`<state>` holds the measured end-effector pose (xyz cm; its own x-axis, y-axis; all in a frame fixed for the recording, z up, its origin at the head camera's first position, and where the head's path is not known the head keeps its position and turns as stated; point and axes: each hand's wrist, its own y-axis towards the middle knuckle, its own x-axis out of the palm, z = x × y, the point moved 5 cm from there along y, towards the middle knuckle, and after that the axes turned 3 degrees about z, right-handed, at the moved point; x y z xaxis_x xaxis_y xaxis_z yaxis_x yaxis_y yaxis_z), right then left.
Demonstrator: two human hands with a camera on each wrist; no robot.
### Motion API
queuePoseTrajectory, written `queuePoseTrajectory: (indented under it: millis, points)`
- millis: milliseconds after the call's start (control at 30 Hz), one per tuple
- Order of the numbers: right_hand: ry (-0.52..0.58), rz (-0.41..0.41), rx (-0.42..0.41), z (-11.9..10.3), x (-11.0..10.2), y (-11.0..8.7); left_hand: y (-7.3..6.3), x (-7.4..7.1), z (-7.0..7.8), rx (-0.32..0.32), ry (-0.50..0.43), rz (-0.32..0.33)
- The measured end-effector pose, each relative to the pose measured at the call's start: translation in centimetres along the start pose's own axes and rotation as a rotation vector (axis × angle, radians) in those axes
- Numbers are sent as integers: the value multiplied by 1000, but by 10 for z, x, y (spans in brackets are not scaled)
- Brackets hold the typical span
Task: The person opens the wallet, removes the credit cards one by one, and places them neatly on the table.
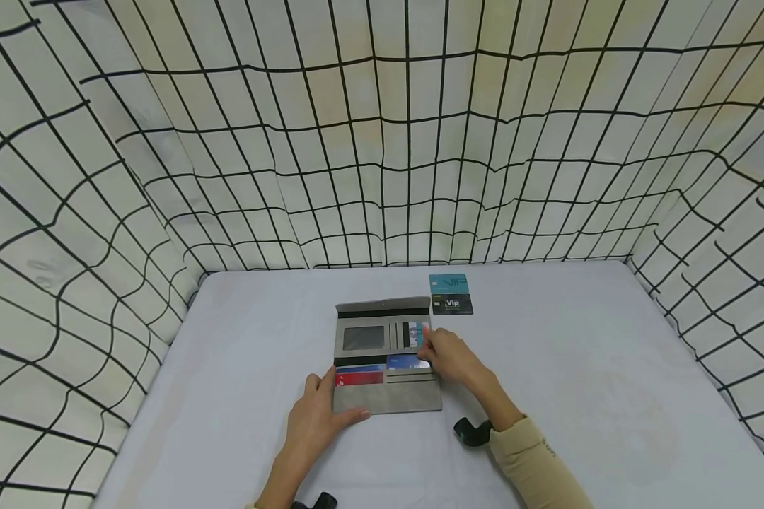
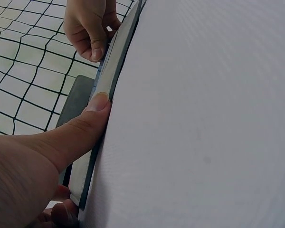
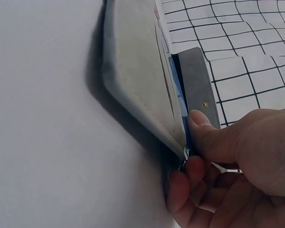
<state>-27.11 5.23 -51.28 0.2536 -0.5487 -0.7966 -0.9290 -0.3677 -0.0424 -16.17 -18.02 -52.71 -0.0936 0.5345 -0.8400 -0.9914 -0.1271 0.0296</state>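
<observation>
An unfolded grey wallet [image 1: 414, 401] lies on the white table, its flap toward the far side. My left hand [image 1: 315, 417] grips the wallet's near left corner; in the left wrist view the thumb [image 2: 99, 102] presses on its edge, with fingers curled below. At the wallet's right edge, my right hand [image 1: 452, 355] pinches a blue card [image 1: 402, 362] in a slot; the right wrist view shows the thumb on that blue card [image 3: 179, 92], fingertips partly hidden. A red card [image 1: 359, 379] sits in the left slots. Another patterned card [image 1: 414, 334] is in the upper right slots.
A teal card [image 1: 448, 284] and a black card [image 1: 452, 305] lie beyond the wallet's right corner. Black wrist-worn devices [image 1: 472, 432] show by both wrists. White walls with a black grid [image 1: 395, 141] enclose the table's back and sides.
</observation>
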Motion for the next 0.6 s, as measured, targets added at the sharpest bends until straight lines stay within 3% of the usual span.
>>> queuePoseTrajectory:
  millis: [233,600]
  points:
    - [-15,-24,-29,2,0,1,0,0,1,0,-2,0]
    - [8,-140,-73,-1,-4,-2,-1,-1,1,-11,-13,-6]
